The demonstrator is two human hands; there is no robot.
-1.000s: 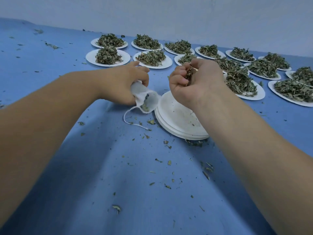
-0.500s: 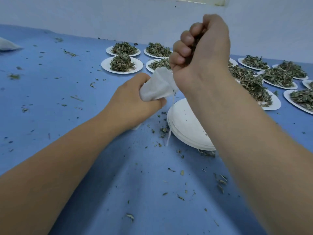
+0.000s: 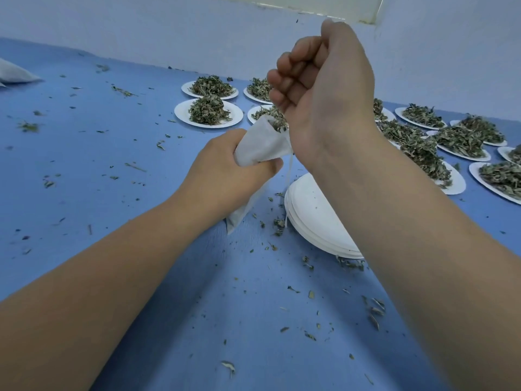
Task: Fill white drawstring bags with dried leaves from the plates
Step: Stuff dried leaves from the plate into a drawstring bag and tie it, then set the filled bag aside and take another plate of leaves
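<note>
Bag of limp white cloth in left hand — crinkly leaves atop

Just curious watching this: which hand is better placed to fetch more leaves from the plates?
Probably the right. The left hand grips the white bag mouth up, while the right hand hangs over it, on the side where most full plates lie.

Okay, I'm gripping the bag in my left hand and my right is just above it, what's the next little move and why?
Probably lower the right hand and poke the dried leaves down into the white bag. They bunch up out of its open mouth, the left hand grips it mouth-up, and crumbs already litter the blue cloth.
</note>
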